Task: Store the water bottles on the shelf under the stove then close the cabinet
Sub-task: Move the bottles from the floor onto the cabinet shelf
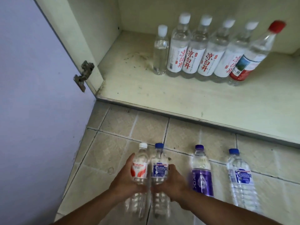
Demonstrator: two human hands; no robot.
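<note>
Down on the tiled floor (186,132) in front of the open cabinet, the person has a bottle in each hand: the left hand (123,179) is wrapped round the red-labelled bottle (140,169) with the white cap, thumb showing along its left side, and the right hand (172,182) is curled round the blue-labelled bottle (159,169) with the blue cap, the two bottles touching side by side. Just to the right of that pair stands a purple-labelled bottle (202,176), and further right again a clear bottle with a blue label (241,177), both on the floor and apart from each other. Beyond them, on the cabinet shelf (162,91), a row of six bottles (209,57) stands upright and packed close, the small one at the left end, the red-capped one at the right end. Left of the shelf the cabinet door (32,95) hangs open on its hinge (83,75)
</note>
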